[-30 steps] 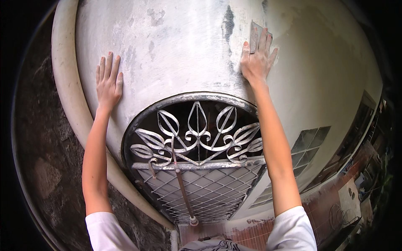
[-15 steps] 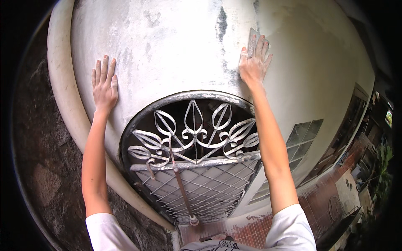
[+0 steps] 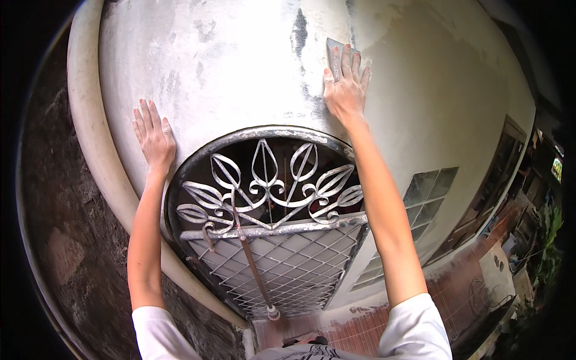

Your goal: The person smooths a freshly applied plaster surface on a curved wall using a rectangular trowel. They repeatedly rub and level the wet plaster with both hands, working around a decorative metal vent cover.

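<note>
On the white patchy wall (image 3: 240, 66), my right hand (image 3: 346, 90) presses a small grey sheet, which looks like sandpaper (image 3: 334, 48), under its fingers. The sheet's corner sticks out past the fingertips, and the rest is hidden beneath the hand. Whitish dust coats these fingers. Farther left and lower, my left hand (image 3: 156, 137) lies against the wall with its fingers stretched out and nothing in it. Dark grey worn streaks (image 3: 299, 33) run down the wall beside the right hand.
Below the hands is an arched opening with a white metal leaf-shaped grille (image 3: 264, 171) and a lattice gate (image 3: 270, 270). A pale rounded moulding (image 3: 90, 114) borders the wall at left. Glass panes (image 3: 429, 192) are at right; red floor tiles (image 3: 354, 333) lie below.
My right hand has shifted slightly left in view with the sheet under it. The left hand sits a little lower and farther right. The whole view has moved slightly.
</note>
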`<move>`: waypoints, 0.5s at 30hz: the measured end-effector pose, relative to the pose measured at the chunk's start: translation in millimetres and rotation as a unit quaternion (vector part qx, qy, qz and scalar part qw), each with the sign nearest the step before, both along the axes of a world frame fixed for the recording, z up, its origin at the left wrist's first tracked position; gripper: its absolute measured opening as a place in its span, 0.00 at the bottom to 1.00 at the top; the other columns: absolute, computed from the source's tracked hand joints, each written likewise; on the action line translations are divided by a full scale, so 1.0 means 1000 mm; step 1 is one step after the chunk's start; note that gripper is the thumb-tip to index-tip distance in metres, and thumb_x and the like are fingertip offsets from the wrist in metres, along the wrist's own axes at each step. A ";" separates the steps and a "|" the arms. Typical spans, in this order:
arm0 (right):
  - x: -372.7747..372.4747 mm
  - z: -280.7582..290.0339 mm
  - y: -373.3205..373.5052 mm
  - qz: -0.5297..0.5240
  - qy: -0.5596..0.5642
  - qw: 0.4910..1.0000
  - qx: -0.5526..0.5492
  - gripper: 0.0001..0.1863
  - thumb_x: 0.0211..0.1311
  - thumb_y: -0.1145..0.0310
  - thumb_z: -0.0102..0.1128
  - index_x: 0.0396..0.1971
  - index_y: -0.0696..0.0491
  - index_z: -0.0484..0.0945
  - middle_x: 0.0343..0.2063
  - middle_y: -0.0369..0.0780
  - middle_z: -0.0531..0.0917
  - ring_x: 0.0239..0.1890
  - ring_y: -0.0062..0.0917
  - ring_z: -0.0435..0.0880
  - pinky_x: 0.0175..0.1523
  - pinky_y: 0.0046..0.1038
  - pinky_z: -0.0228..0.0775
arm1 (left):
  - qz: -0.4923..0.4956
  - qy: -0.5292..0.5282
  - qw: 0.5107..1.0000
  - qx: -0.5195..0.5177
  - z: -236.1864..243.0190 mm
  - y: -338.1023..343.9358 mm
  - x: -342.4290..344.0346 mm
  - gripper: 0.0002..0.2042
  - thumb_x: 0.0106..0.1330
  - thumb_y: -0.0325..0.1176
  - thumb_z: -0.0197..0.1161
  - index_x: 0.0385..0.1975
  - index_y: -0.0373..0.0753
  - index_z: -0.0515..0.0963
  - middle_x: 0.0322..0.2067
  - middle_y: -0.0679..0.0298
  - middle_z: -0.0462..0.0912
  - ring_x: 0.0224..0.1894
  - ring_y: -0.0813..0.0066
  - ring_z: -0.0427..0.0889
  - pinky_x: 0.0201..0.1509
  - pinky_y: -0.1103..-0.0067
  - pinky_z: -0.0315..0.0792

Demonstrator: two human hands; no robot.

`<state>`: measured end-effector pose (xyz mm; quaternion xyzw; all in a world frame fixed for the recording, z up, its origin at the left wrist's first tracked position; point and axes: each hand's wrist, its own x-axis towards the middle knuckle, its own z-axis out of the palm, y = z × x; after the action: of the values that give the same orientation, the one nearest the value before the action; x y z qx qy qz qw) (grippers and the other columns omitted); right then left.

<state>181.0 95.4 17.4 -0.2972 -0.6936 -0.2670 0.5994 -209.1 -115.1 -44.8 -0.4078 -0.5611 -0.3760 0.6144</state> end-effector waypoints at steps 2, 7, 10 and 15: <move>-0.011 -0.010 -0.006 0.018 -0.054 0.997 0.059 0.31 0.75 0.52 0.38 0.76 0.37 0.52 0.77 0.35 0.48 0.79 0.36 0.45 0.79 0.49 0.29 | -0.013 -0.022 1.000 0.007 -0.011 0.013 0.016 0.30 0.76 0.40 0.42 0.76 0.38 0.48 0.77 0.54 0.43 0.79 0.51 0.39 0.79 0.57 0.34; 0.016 -0.050 -0.011 -0.035 -0.100 0.994 0.007 0.31 0.75 0.53 0.39 0.76 0.36 0.53 0.77 0.34 0.48 0.79 0.35 0.46 0.79 0.50 0.30 | -0.045 -0.015 0.999 -0.019 -0.031 0.030 0.059 0.31 0.75 0.39 0.43 0.76 0.36 0.49 0.77 0.50 0.42 0.79 0.51 0.38 0.79 0.56 0.33; 0.020 -0.027 0.000 -0.023 -0.016 1.000 0.006 0.31 0.74 0.53 0.39 0.76 0.36 0.53 0.77 0.33 0.49 0.78 0.33 0.47 0.79 0.50 0.29 | -0.049 -0.004 0.997 -0.051 -0.022 0.037 0.083 0.30 0.75 0.39 0.43 0.74 0.33 0.52 0.77 0.49 0.44 0.79 0.50 0.41 0.79 0.56 0.34; -0.003 -0.019 -0.003 0.055 -0.100 0.990 0.083 0.31 0.74 0.54 0.39 0.75 0.37 0.55 0.77 0.33 0.51 0.78 0.32 0.48 0.79 0.48 0.29 | -0.091 -0.002 0.994 -0.059 -0.001 0.061 0.133 0.29 0.75 0.39 0.43 0.73 0.33 0.56 0.76 0.48 0.47 0.78 0.49 0.45 0.79 0.57 0.39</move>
<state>178.2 92.5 -1.3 -0.1799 -0.7410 -0.3185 0.5631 -76.1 -53.9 -45.4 -0.4919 -0.5442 -0.3977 0.5510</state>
